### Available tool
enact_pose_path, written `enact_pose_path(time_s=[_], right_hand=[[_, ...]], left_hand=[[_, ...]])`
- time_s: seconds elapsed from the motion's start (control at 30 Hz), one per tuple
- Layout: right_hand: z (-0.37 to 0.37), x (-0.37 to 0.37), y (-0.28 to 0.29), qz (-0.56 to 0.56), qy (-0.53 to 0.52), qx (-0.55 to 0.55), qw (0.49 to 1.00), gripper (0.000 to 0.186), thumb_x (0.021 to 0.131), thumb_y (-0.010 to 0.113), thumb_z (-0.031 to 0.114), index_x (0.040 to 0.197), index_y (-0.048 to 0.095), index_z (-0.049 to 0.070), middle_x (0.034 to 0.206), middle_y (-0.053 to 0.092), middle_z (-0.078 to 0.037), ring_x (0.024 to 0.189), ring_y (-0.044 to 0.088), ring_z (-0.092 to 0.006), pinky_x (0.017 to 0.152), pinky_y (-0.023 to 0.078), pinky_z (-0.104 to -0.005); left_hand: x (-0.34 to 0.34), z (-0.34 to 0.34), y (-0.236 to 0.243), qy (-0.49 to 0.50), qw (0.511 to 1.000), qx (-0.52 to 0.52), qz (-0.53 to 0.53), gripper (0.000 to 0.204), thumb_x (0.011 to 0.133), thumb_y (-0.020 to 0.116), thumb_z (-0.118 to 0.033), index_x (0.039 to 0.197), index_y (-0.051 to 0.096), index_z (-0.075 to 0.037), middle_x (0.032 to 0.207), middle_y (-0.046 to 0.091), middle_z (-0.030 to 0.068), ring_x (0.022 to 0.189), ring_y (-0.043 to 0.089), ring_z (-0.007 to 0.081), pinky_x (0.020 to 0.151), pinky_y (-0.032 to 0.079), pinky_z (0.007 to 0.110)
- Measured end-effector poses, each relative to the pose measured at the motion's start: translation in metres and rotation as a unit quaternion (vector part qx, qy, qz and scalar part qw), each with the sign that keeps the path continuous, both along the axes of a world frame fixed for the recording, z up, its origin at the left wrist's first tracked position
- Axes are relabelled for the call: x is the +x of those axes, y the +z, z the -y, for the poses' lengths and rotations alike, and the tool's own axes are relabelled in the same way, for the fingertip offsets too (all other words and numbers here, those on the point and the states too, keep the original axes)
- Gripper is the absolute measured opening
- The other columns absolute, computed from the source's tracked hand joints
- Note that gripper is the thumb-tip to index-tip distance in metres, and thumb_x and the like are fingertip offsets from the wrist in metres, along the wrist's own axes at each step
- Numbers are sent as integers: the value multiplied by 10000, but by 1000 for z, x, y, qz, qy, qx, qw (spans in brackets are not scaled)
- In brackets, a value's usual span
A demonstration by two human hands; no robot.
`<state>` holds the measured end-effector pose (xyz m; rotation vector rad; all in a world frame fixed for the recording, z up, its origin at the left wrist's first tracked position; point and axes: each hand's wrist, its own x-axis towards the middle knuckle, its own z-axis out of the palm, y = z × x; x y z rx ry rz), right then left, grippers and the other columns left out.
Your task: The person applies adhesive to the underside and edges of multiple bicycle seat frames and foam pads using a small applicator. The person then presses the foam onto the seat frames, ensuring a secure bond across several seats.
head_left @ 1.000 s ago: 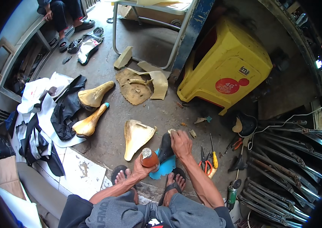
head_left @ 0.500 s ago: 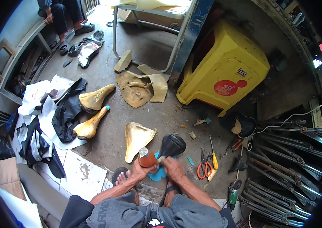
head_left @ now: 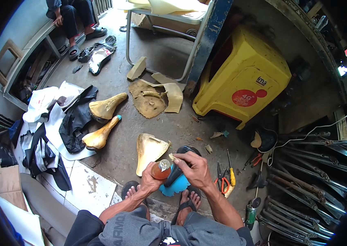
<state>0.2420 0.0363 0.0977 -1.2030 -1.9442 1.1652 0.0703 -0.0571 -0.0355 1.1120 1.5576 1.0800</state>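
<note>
My left hand (head_left: pixel 150 183) is closed around an orange-brown bottle (head_left: pixel 159 172) with a whitish, crusted top facing up. Between the fingertips of my right hand (head_left: pixel 194 169) is a small pale scrap (head_left: pixel 172 157), held just above and right of the bottle's top. A black bicycle saddle (head_left: pixel 175 175) lies partly hidden behind my right hand and the bottle. Under it is a bright blue sheet (head_left: pixel 177 187), between my feet. Beyond the bottle, a cream saddle-shaped pad (head_left: pixel 149 151) rests on the floor.
Two tan saddle pads (head_left: pixel 108 105) lie left beside black and white sheet scraps (head_left: pixel 73 131). Orange-handled pliers (head_left: pixel 222 183) and a yellow screwdriver (head_left: pixel 232 177) are at right, near stacked metal tubes (head_left: pixel 308 184). A yellow stool (head_left: pixel 247 74) stands ahead; another person (head_left: pixel 69 20) sits far left.
My right hand has risen away from the black saddle and opened into a pinch, showing the pale scrap beside the bottle's top. The bottle has shifted slightly right, and the whole view has moved a little.
</note>
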Motion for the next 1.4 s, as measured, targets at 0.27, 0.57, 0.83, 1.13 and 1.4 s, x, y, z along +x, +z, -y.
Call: enact_pose_path(time_s=[0.27, 0.57, 0.83, 1.13, 1.4], right_hand=[[10, 2, -7, 20, 12, 88, 996, 160, 899, 691, 91, 1038, 726, 19, 863, 666, -132, 752, 667, -294, 695, 527, -372], [49, 40, -132, 81, -97, -42, 991, 192, 952, 646, 194, 1075, 736, 76, 900, 672, -125, 849, 671, -341, 727, 538, -404], [118, 22, -175, 145, 158, 68, 974, 107, 900, 653, 140, 996, 683, 103, 806, 565, -95, 762, 627, -312, 621, 515, -446], [122, 54, -196, 191, 50, 90, 976, 72, 889, 670, 133, 938, 695, 88, 807, 613, -131, 774, 632, -340, 664, 498, -459], [14, 9, -125, 239, 30, 112, 964, 151, 888, 662, 156, 987, 734, 68, 902, 661, -107, 825, 642, -299, 662, 527, -423]], left_hand=[[8, 0, -10, -40, 994, -4, -102, 491, 674, 858, -70, 1109, 632, -49, 1030, 648, 58, 950, 645, 176, 835, 529, 331], [0, -3, -14, 74, 990, -66, 103, 544, 660, 837, -43, 1163, 632, -44, 1017, 716, 65, 956, 688, 178, 878, 544, 337], [-19, -7, -3, 50, 988, -86, 117, 422, 647, 816, 2, 1034, 650, -34, 929, 723, 54, 872, 693, 162, 814, 550, 322], [-16, 0, -5, 110, 984, -71, 117, 352, 642, 787, -11, 976, 675, -25, 906, 722, 58, 850, 690, 178, 808, 545, 333], [-28, 7, 5, 123, 985, -61, 103, 373, 659, 798, -12, 1015, 685, -20, 942, 717, 49, 867, 682, 162, 820, 544, 336]])
